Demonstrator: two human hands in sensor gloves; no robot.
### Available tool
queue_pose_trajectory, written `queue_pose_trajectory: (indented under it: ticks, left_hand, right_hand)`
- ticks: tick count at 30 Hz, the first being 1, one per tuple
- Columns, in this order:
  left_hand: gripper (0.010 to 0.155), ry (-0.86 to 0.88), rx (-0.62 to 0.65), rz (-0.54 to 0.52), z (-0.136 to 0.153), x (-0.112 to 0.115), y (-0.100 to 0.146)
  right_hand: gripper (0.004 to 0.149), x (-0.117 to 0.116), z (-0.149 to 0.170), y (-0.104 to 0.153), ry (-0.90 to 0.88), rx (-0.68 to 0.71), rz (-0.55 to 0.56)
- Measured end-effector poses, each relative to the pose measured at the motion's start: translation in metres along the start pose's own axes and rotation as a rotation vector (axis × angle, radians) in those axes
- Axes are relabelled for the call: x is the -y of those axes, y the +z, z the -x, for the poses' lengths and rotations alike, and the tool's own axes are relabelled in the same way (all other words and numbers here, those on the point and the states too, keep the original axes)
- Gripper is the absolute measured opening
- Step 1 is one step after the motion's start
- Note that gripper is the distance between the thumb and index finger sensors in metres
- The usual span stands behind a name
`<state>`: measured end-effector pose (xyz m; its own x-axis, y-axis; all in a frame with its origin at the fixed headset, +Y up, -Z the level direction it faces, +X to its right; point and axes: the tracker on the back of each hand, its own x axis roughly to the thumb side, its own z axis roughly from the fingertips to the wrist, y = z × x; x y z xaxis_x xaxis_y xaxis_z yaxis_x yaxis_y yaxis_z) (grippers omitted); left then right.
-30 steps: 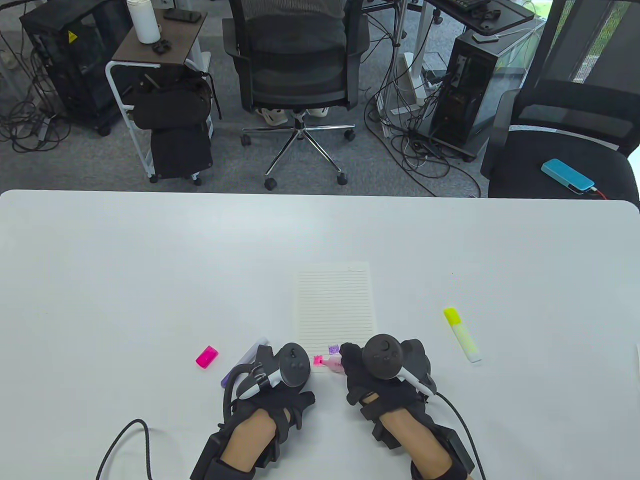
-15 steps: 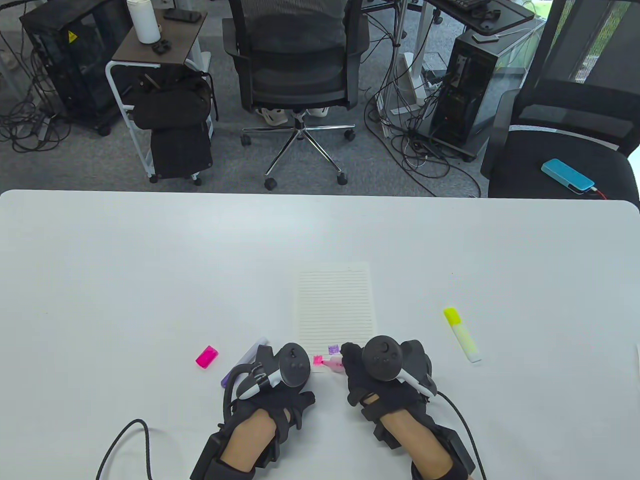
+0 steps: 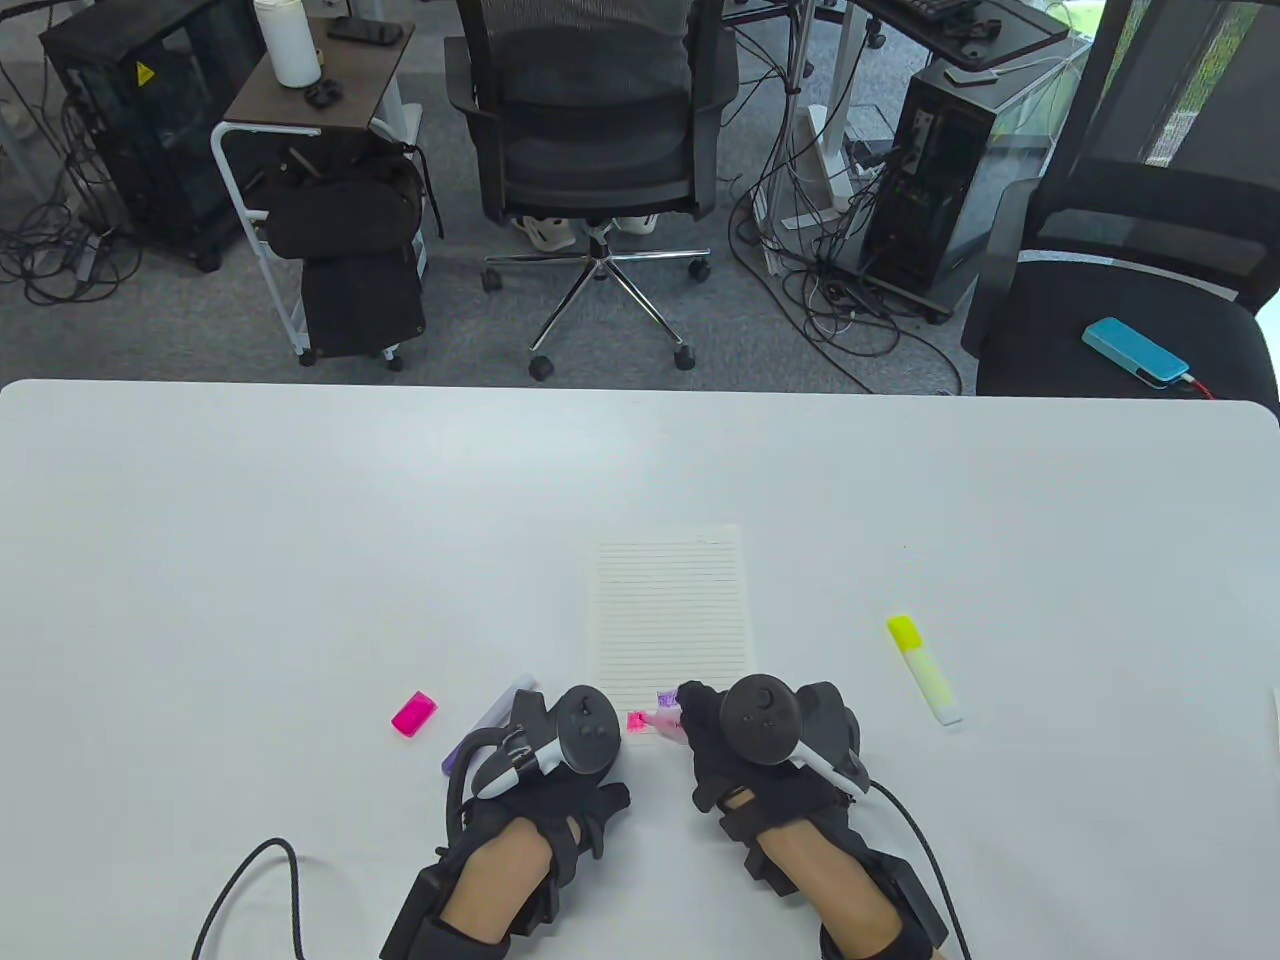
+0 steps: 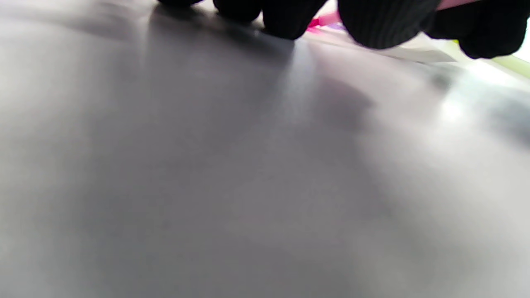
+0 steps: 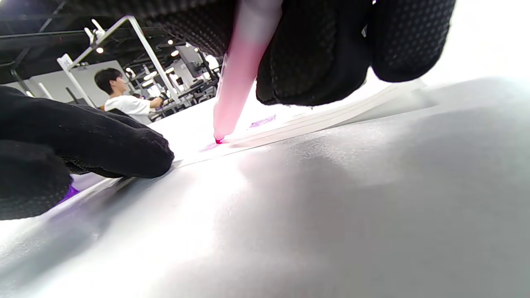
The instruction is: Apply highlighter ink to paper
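The right hand (image 3: 765, 735) fingers (image 5: 314, 54) grip the pink highlighter (image 5: 240, 70), tip touching the paper's (image 3: 672, 610) near-left corner. The left hand (image 3: 560, 745) rests on the bench (image 3: 250, 550); its grip is unclear.

I work in an office or computer lab. Beyond the far edge of my white tabletop (image 3: 300, 500), a black mesh office chair (image 3: 590, 130) stands on grey carpet. Tower computers (image 3: 940, 170) sit on the floor at far left and far right amid tangled cables (image 3: 840, 300). A small rolling side table (image 3: 320, 80) holds a white bottle (image 3: 285, 40). The right wrist view shows a seated colleague (image 5: 120, 95) under ceiling lights.
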<state>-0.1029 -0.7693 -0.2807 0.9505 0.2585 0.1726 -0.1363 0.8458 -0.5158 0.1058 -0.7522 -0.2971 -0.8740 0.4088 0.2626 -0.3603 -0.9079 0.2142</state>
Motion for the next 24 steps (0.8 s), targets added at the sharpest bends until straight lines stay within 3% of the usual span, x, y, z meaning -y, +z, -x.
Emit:
queue_pose_trajectory:
  ticks: [6,9,14,17,21,24]
  left_hand:
    - [0.069,-0.001,0.000,0.000,0.000,0.000,0.000]
    - [0.069,0.001,0.000,0.000,0.000,0.000,0.000]
    - [0.069,-0.001,0.000,0.000,0.000,0.000,0.000]
    - [0.069,-0.001,-0.001,-0.001,0.000,0.000,0.000]
    - [0.069,-0.002,-0.001,0.000,0.000,0.000,0.000]
    - [0.069,0.000,0.002,-0.005,0.000,0.000,0.001]
  right_hand:
    - [0.041,-0.003,-0.003,0.000,-0.010,0.032,0.030]
    - [0.041,-0.002,-0.002,-0.001,-0.004,0.006,-0.009]
    - [0.040,-0.005,-0.002,0.000,-0.026,0.038,0.043]
    - [0.040,-0.004,-0.001,-0.002,-0.009,0.010,-0.002]
    - [0.040,0.002,0.001,0.003,-0.056,0.031,0.053]
    - [0.041,0.006,0.007,0.005,-0.218,0.046,0.128]
